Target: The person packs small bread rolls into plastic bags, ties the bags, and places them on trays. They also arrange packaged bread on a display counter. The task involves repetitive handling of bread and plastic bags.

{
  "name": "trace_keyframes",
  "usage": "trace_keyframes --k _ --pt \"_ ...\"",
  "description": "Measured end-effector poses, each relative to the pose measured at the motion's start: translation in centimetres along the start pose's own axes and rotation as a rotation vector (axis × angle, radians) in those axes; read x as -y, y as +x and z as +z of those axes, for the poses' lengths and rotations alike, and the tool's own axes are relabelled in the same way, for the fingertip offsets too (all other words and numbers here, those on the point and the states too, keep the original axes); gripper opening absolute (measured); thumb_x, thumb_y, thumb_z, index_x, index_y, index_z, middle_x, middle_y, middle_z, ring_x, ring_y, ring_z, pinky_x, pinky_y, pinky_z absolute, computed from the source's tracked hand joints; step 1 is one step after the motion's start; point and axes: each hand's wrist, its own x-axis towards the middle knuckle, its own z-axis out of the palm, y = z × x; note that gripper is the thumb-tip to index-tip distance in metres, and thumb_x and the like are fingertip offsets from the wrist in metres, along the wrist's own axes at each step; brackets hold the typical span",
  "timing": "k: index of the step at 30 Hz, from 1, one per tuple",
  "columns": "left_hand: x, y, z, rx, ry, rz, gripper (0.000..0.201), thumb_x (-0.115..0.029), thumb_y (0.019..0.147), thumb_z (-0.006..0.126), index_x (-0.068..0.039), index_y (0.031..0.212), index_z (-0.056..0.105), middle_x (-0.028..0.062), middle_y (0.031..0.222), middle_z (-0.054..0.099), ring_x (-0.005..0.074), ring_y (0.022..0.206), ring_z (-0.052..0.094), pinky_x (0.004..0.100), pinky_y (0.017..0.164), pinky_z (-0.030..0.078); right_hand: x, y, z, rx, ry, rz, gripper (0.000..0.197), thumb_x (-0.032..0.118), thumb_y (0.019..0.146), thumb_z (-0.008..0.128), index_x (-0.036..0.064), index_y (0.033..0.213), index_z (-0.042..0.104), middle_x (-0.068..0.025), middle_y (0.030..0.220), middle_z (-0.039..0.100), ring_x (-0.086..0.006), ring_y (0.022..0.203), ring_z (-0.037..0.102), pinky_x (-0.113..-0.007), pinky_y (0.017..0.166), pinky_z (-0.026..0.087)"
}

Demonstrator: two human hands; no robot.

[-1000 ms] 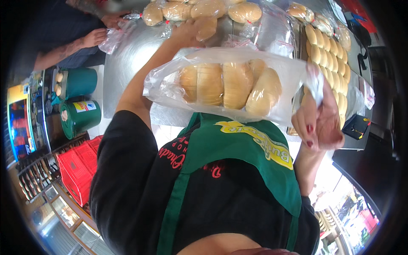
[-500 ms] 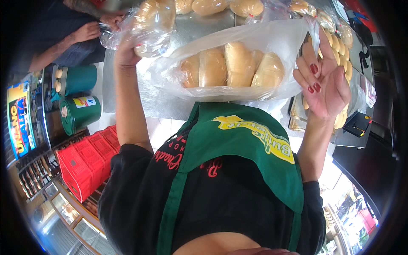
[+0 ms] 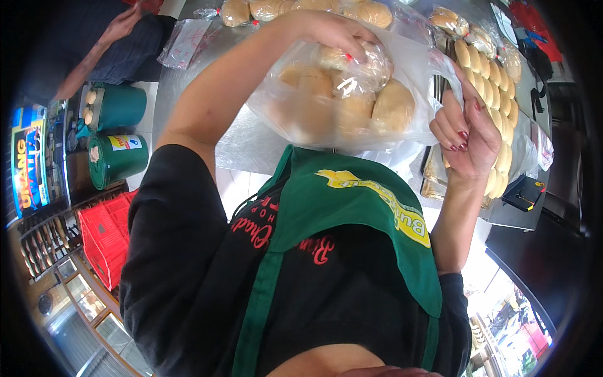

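Note:
A large translucent plastic bag [image 3: 276, 122] hangs over the steel table with several bread loaves [image 3: 392, 110] inside. My right hand [image 3: 470, 141] has its fingers curled round the bag's handle at the right side. At the bag's mouth my left hand [image 3: 339, 32] reaches across from the left, fingers closed on a clear-wrapped bread pack [image 3: 370, 72] with a red tie. That pack lies on top of the loaves in the bag. The left fingertips are partly hidden by the shiny plastic.
Wrapped bread packs [image 3: 370, 14] line the table's far side. A tray of long rolls [image 3: 496, 94] stands at the right. On the left are a co-worker's arm [image 3: 88, 63], green bins [image 3: 119, 160] and a red crate [image 3: 103, 235]. Flat plastic packaging [image 3: 185, 43] lies at the table's left.
My left hand has moved right with the wrapped bread pack, from beside the large bag into its mouth. My right hand keeps its hold on the bag. The co-worker's hands have shifted away.

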Motion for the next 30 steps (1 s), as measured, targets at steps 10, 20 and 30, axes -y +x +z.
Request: trace_keyframes --k 10,20,30 --pt "1.1 -0.8 4.8 -0.572 0.622 -0.029 0.026 -0.015 0.087 0.056 -0.005 0.109 0.067 0.0211 0.102 0.067 0.0380 0.092 0.065 0.0433 0.082 0.051 0.1 0.9 2.5 0.138 -0.007 0.083 0.088 0.023 0.088 0.068 -0.0130 0.147 0.014 0.0011 0.062 0.041 -0.0054 0.044 0.035 -0.020 0.043 0.027" --pt "-3.8 -18.2 4.2 -0.324 0.993 -0.105 0.037 -0.022 0.083 0.068 -0.012 0.118 0.063 0.0123 0.111 0.066 0.0279 0.119 0.056 0.0535 0.114 0.025 0.6 -2.8 0.8 -0.288 -0.361 0.074 0.053 -0.003 0.084 0.053 -0.0077 0.136 0.046 0.0023 0.064 0.047 -0.0052 0.046 0.036 -0.021 0.045 0.028" --pt "-7.7 -16.9 3.5 -1.039 0.724 0.233 0.020 0.007 0.068 0.062 -0.008 0.081 0.067 0.0059 0.081 0.066 0.0246 0.077 0.063 0.0344 0.063 0.049 1.7 2.7 4.3 -0.473 -1.242 -0.338 0.026 0.001 0.081 0.055 0.0012 0.102 0.071 -0.0012 0.073 0.063 -0.0045 0.057 0.051 -0.019 0.053 0.039"
